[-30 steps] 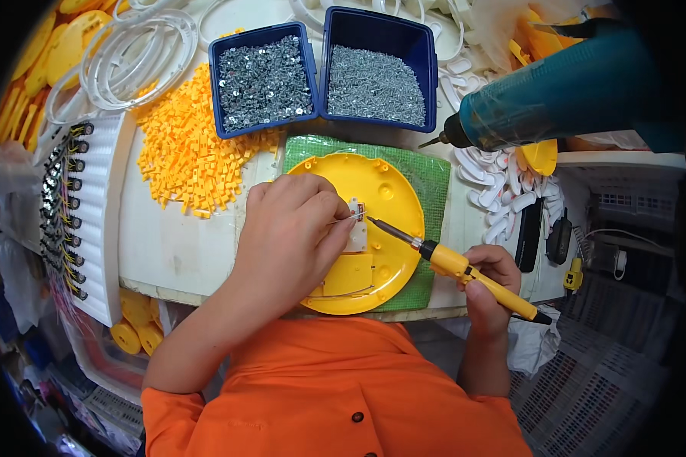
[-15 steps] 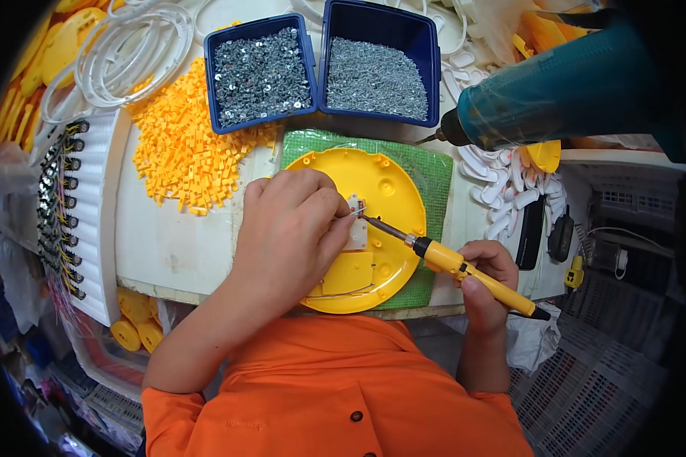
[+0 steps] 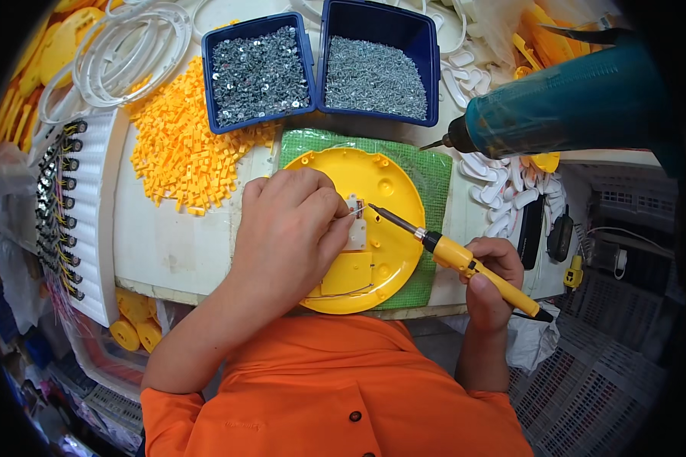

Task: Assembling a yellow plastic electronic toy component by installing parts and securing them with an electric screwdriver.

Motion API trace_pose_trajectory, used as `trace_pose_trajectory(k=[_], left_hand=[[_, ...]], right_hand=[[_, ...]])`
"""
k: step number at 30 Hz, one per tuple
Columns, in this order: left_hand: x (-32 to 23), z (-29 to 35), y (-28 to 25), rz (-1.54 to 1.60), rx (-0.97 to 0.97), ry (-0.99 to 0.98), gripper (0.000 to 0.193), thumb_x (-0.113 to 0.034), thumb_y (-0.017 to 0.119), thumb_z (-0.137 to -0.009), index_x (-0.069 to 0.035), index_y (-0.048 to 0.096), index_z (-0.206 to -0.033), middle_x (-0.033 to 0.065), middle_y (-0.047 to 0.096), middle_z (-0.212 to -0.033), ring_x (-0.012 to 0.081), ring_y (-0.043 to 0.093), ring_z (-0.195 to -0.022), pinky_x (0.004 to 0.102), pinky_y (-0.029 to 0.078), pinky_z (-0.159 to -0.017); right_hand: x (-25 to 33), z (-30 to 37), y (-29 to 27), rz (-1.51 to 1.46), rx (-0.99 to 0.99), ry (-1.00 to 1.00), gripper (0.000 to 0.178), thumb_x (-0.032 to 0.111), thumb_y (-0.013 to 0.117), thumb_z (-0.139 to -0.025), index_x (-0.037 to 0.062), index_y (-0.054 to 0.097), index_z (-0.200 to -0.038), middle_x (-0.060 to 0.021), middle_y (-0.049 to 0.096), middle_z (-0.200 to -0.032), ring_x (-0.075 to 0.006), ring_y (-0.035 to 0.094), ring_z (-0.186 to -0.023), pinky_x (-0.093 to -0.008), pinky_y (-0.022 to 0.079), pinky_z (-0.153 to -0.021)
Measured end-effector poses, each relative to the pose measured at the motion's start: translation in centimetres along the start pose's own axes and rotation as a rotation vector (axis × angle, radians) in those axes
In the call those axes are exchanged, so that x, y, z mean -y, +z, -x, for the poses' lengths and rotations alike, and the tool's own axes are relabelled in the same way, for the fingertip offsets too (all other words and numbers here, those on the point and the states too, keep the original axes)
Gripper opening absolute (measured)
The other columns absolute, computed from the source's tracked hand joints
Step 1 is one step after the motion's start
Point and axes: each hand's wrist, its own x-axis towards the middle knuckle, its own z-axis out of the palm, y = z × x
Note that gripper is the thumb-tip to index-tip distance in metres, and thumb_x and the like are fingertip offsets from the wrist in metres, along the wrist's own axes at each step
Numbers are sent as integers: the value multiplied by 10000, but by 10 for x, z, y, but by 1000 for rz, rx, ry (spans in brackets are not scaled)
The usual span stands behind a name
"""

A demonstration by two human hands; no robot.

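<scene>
A round yellow plastic cover [image 3: 400, 194] lies on a green woven mat [image 3: 437, 183]. Fixed inside it is a small pale board [image 3: 357, 238], with a yellow flap-like panel [image 3: 348, 273] below. My left hand [image 3: 286, 228] is closed over the cover's left side, thumb and forefinger pinching a thin silvery solder wire [image 3: 359, 210] over the board. Its fingers hide part of the board. My right hand [image 3: 492, 280] grips a yellow soldering iron [image 3: 456, 254] by the handle, right of the cover. The iron's dark tip is close to the wire's end, just above the board's right edge.
Two blue bins [image 3: 208, 84] of small metal parts and screws stand behind the mat. A teal electric screwdriver [image 3: 556, 103] juts in from the upper right. Small orange pieces [image 3: 183, 145] are heaped at left, beside a white foam tray [image 3: 99, 221]. White plastic parts [image 3: 498, 194] lie at right.
The soldering iron's tip has shifted slightly up and right, away from the board, as my right hand moved a little right. My left hand stays in place. The teal screwdriver has swung slightly.
</scene>
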Motion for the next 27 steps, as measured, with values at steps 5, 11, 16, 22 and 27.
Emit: trace_pose_trajectory(k=[5, 11, 16, 22, 27], left_hand=[[-1, 0, -2, -15, 9, -2, 141, -112, 781, -789, -105, 646, -829, 22, 616, -925, 230, 601, -925, 397, 390, -812], [-2, 0, -6, 0, 14, -10, 115, -121, 781, -809, -100, 679, -859, 28, 640, -918, 237, 611, -913, 398, 399, -819], [5, -3, -10, 18, -6, -28, 112, -153, 760, -843, -123, 698, -931, 8, 650, -909, 224, 613, -913, 402, 393, -831], [6, -7, -9, 19, 23, -33, 86, -153, 752, -850, -126, 698, -911, 16, 639, -884, 231, 607, -894, 396, 397, -838], [7, -6, -2, -10, 18, 21, 90, -148, 754, -844, -125, 690, -904, 14, 622, -897, 225, 591, -910, 401, 388, -838]], right_hand=[[-1, -2, 0, 14, 37, -36, 356, 145, 695, -827, -41, 613, -1119, -99, 648, -1004, -129, 623, -894, -266, 496, -847], [-1, -4, 6, -3, 65, -51, 341, 131, 689, -834, -42, 616, -1119, -100, 645, -1001, -129, 613, -889, -266, 485, -842], [-2, -4, 6, 20, 81, -31, 347, 137, 693, -833, -41, 615, -1121, -98, 641, -993, -129, 611, -884, -266, 484, -842], [-3, -4, 3, 22, 54, -76, 351, 145, 694, -835, -40, 615, -1123, -98, 637, -985, -131, 610, -881, -267, 486, -834], [-2, -4, 4, 30, 60, -75, 350, 147, 692, -837, -40, 615, -1123, -100, 638, -984, -132, 610, -875, -268, 488, -830]])
